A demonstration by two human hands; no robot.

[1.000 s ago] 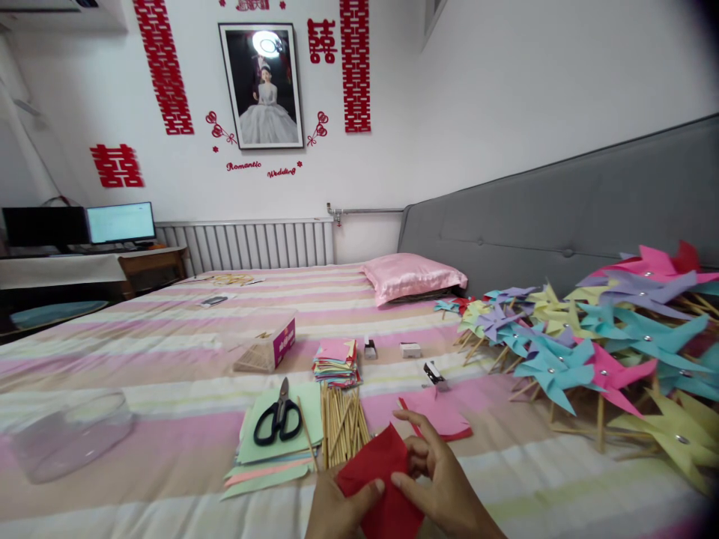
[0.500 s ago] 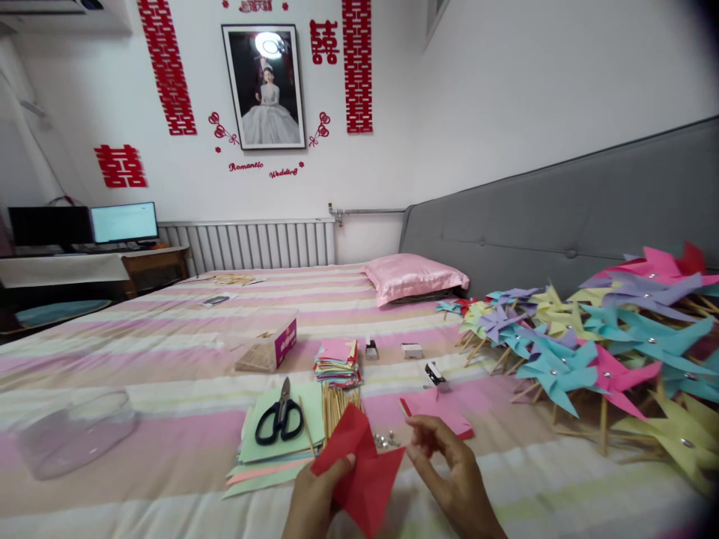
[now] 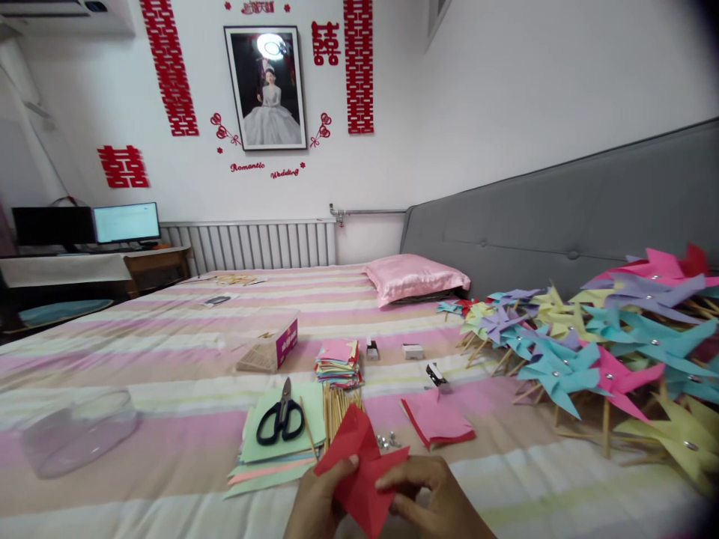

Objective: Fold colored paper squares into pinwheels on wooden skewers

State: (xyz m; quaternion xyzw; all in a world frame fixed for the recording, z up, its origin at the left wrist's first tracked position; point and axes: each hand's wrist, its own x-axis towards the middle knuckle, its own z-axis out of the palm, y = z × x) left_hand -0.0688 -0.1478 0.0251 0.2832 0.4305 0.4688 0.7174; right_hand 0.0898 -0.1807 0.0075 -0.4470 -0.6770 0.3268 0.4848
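A red sheet of paper [image 3: 356, 442], partly folded and with pointed corners, is held up near the bottom of the head view. My left hand [image 3: 317, 498] grips its left side, thumb on top and the other fingers hidden beneath. At its right side, my right hand [image 3: 435, 498] pinches the paper between bent fingers and thumb. Just past the sheet lie a bundle of wooden sticks [image 3: 335, 410] and a few small silver fasteners [image 3: 387, 440]. Pink and red paper squares [image 3: 441, 418] lie beyond my right hand.
Black-handled scissors [image 3: 281, 419] rest on green paper sheets [image 3: 255, 458]. Farther off are a stack of coloured squares [image 3: 338, 362], small boxes [image 3: 413, 351] and a cardboard box [image 3: 269, 350]. Many paper pinwheels [image 3: 562, 370] crowd the right; a clear plastic container [image 3: 79, 434] stands left.
My right hand has moved left and down from beside the red paper and now pinches its right side. My left hand keeps its hold on the sheet.
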